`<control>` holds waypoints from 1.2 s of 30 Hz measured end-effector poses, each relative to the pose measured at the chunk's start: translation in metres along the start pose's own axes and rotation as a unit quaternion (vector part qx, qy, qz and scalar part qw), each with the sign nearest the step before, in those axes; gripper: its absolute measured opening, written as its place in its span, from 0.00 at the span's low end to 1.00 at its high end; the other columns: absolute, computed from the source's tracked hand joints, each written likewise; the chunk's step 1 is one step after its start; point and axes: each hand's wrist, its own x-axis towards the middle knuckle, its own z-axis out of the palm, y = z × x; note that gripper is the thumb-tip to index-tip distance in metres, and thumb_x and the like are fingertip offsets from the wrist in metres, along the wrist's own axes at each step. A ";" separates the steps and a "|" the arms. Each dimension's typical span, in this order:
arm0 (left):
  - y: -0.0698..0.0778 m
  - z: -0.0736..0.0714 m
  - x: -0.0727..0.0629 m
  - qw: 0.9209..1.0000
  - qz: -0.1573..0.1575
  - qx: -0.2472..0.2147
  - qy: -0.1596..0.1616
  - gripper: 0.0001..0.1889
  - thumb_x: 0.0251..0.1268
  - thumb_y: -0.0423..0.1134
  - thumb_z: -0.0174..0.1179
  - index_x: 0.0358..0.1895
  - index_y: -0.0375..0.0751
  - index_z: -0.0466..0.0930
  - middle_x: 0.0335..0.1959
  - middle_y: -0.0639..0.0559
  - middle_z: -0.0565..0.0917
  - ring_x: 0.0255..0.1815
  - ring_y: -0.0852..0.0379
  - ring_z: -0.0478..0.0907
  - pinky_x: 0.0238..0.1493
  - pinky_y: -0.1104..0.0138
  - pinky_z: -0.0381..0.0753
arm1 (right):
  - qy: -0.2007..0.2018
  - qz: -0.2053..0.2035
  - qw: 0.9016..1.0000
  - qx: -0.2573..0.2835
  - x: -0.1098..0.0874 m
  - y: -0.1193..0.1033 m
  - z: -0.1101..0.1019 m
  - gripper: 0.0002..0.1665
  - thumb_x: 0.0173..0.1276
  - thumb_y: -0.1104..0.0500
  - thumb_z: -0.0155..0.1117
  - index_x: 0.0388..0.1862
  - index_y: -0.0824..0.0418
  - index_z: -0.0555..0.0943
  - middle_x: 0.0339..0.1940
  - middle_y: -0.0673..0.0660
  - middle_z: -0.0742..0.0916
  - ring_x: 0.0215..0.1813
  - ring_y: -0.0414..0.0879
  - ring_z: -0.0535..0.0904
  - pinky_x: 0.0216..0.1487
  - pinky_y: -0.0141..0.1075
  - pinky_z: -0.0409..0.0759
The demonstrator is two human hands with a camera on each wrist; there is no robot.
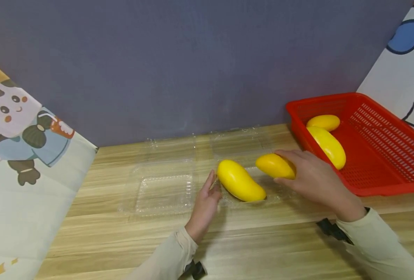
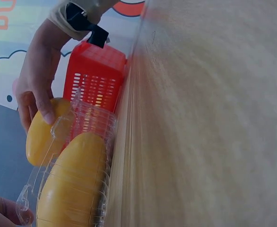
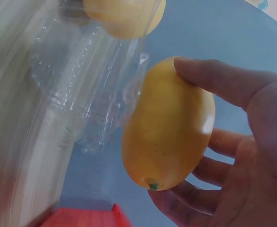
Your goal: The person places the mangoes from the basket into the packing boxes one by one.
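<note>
A yellow mango is gripped by my right hand over the right part of a clear plastic clamshell box. In the right wrist view, the thumb lies on one side of this mango and the fingers on the other; its small green stem end shows. A larger mango lies in the box, tilted across it. My left hand is at the box's left edge, its index finger extended and its fingertips touching the rim beside the larger mango. In the left wrist view, only part of the left hand shows.
A red perforated basket stands at the right, with two mangoes at its left side. Another clear clamshell box lies open on the wooden table at the left. Behind them rises a grey-blue panel.
</note>
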 end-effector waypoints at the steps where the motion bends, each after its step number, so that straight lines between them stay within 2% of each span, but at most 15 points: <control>1: 0.000 0.000 0.000 1.000 0.000 0.001 0.000 0.37 0.71 0.32 0.45 0.81 0.53 0.47 0.82 0.50 0.54 0.78 0.42 0.61 0.74 0.46 0.66 | -0.001 0.001 1.000 0.000 0.001 -0.001 0.000 0.46 0.57 0.36 0.73 0.71 0.50 0.71 0.64 0.63 0.81 0.59 0.62 0.77 0.52 0.60 0.79; 9: 0.000 0.000 0.001 1.000 -0.003 -0.004 -0.001 0.36 0.71 0.32 0.45 0.81 0.54 0.47 0.81 0.51 0.54 0.78 0.42 0.60 0.75 0.46 0.65 | 0.000 0.003 1.000 0.009 0.006 -0.011 0.004 0.45 0.56 0.39 0.75 0.70 0.53 0.73 0.64 0.63 0.81 0.62 0.60 0.77 0.58 0.61 0.78; 16: -0.001 0.000 0.001 1.000 -0.002 -0.010 0.000 0.37 0.71 0.31 0.45 0.81 0.53 0.48 0.82 0.49 0.54 0.78 0.42 0.60 0.76 0.46 0.64 | -0.016 0.023 0.999 0.014 0.012 -0.020 0.010 0.45 0.57 0.38 0.73 0.71 0.50 0.71 0.66 0.62 0.80 0.63 0.61 0.76 0.54 0.62 0.79; 26: -0.001 0.000 0.001 1.000 0.000 -0.008 0.000 0.37 0.70 0.31 0.46 0.81 0.52 0.47 0.82 0.50 0.54 0.78 0.42 0.60 0.76 0.46 0.64 | 0.002 0.009 1.000 -0.005 0.013 -0.025 0.022 0.45 0.58 0.38 0.72 0.71 0.52 0.72 0.64 0.63 0.82 0.59 0.62 0.81 0.54 0.62 0.78; 31: 0.000 0.001 0.002 1.000 0.005 -0.004 0.005 0.38 0.69 0.30 0.47 0.81 0.51 0.48 0.81 0.49 0.55 0.77 0.42 0.61 0.75 0.47 0.66 | -0.014 0.014 1.000 -0.004 0.013 -0.026 0.026 0.45 0.58 0.38 0.72 0.71 0.52 0.71 0.65 0.64 0.82 0.61 0.62 0.79 0.57 0.62 0.77; 36: 0.000 0.001 0.001 1.000 -0.006 -0.006 0.001 0.38 0.70 0.31 0.46 0.81 0.53 0.47 0.82 0.50 0.54 0.78 0.42 0.60 0.76 0.46 0.64 | -0.020 0.011 1.000 -0.001 0.015 -0.027 0.030 0.44 0.58 0.39 0.71 0.71 0.53 0.71 0.64 0.64 0.82 0.60 0.64 0.79 0.60 0.61 0.76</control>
